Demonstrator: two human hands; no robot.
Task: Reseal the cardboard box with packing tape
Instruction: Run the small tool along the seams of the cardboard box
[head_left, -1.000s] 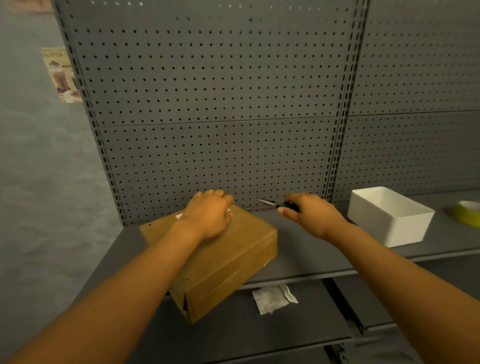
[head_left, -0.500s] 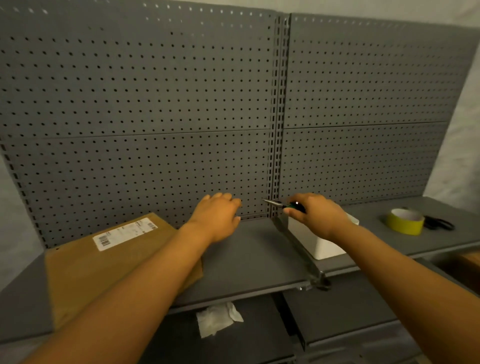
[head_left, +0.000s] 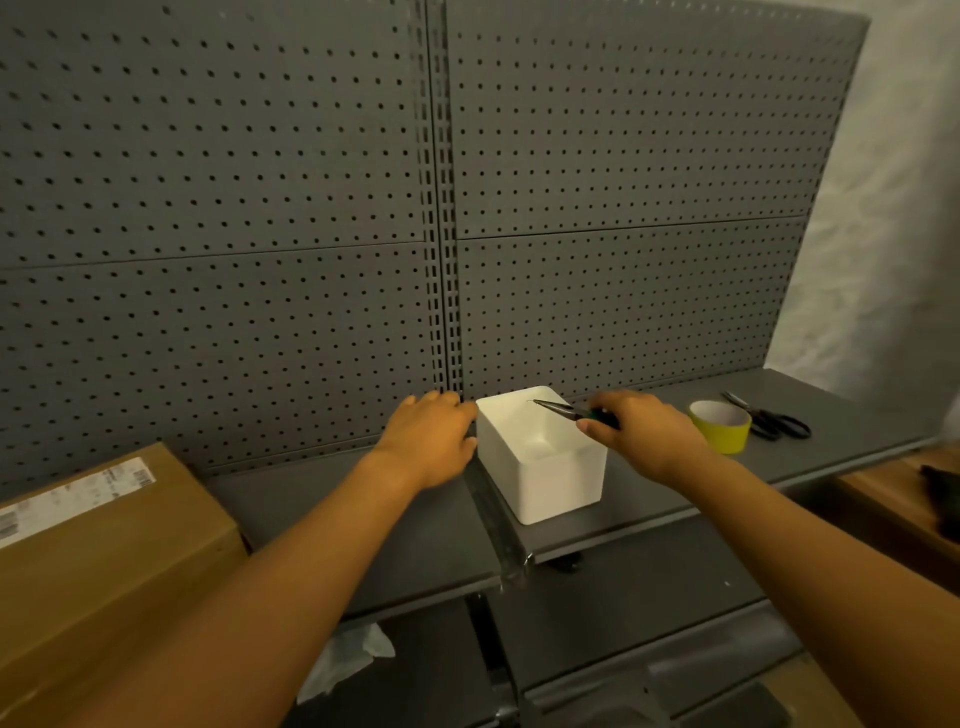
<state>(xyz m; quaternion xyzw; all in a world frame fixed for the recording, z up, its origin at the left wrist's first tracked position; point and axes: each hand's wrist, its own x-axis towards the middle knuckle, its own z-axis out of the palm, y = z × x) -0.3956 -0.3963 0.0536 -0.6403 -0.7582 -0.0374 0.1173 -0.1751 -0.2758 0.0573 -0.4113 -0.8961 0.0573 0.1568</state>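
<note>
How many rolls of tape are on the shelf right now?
1. The yellow tape roll stands on the shelf, right of the right hand, beside the scissors. Others may lie out of view.

A white open-topped bin (head_left: 540, 470) stands at centre frame on a grey metal shelf (head_left: 649, 499). Grey pegboard panels (head_left: 260, 182) fill the upper frame. Crumpled white paper (head_left: 343, 660) lies on a lower shelf, bottom centre.
</note>
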